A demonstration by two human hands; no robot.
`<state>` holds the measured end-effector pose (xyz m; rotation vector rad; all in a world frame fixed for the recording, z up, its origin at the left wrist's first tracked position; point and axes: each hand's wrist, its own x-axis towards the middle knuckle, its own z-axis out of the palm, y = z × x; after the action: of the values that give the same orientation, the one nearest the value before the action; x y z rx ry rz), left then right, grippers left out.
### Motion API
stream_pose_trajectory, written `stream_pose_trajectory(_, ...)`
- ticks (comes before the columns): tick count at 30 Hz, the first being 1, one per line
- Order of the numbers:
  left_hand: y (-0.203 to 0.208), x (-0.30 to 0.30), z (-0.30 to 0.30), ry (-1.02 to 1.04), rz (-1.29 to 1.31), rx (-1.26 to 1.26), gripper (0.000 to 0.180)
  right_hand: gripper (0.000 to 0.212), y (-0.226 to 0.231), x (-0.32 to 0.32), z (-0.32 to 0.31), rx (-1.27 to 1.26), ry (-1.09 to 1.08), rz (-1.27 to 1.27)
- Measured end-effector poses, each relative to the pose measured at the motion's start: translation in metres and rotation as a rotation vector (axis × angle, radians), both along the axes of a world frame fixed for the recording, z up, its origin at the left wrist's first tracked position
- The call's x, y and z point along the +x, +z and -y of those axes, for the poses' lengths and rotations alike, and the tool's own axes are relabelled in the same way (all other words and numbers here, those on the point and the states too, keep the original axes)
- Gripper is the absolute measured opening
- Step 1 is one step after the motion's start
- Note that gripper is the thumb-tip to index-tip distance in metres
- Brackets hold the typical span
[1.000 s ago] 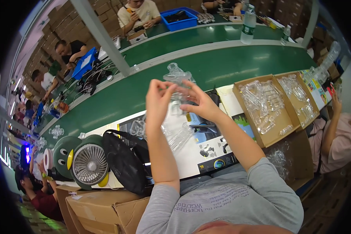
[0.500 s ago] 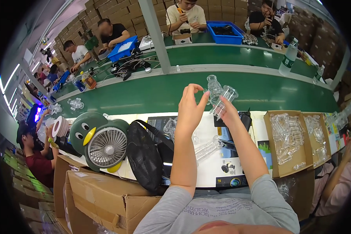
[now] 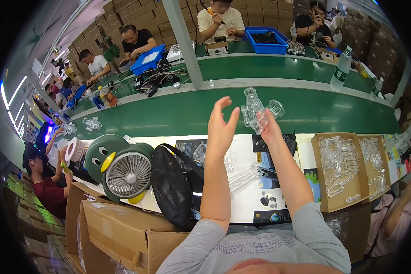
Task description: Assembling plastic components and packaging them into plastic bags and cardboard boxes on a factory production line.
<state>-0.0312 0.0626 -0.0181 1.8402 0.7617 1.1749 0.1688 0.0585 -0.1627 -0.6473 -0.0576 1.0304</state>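
My right hand (image 3: 271,130) is closed on a clear, see-through tubular piece (image 3: 251,101), raised over the near edge of the green belt. The piece has a ridged upright body, a side tube and a wide flared rim pointing right. Whether it is glass or plastic, I cannot tell. Just left of it, my left hand (image 3: 221,125) is held up with thumb and fingers apart, nothing between them. Below my hands, a long clear tube (image 3: 245,179) lies on the printed sheets (image 3: 260,203). More clear parts lie partly hidden behind my left forearm.
On the right, a cardboard tray (image 3: 326,202) and a smaller one (image 3: 372,195) hold several clear tubes. To the left are a black mesh bag (image 3: 169,187), a penguin-shaped fan (image 3: 130,176) and a large cardboard box (image 3: 118,228). People work across the green belt (image 3: 169,109).
My left hand has come away from the clear piece, its fingers spreading. The piece has turned in my right hand, its flared rim now further right. The whole view has shifted slightly.
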Motion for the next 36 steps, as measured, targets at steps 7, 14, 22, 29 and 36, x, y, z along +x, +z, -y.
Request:
stream_pose_trajectory(7, -0.022, 0.006, -0.023, 0.026, 0.237, -0.194, 0.069, 0.043, 0.055, -0.048, 0.083, 0.013, 0.031, 0.791)
stream_pose_trajectory(14, -0.015, 0.014, -0.014, -0.45, 0.815, -0.567, 0.039, 0.037, 0.067, -0.068, 0.127, 0.081, -0.265, 1.82)
stream_pose_trajectory(22, -0.013, 0.011, -0.01, -0.277, 0.842, -0.541, 0.026, 0.045, 0.058, -0.071, 0.135, 0.025, -0.261, 2.011)
stream_pose_trajectory(29, -0.007, -0.035, -0.035, -0.058, 1.133, -0.502, 0.029, 0.042, 0.065, -0.08, 0.139, 0.186, -0.188, 1.893)
stream_pose_trajectory(36, 0.005, -0.051, -0.024, -0.045, 1.287, -0.407, 0.037, 0.042, 0.072, -0.079, 0.142, 0.128, 0.54, 1.027)
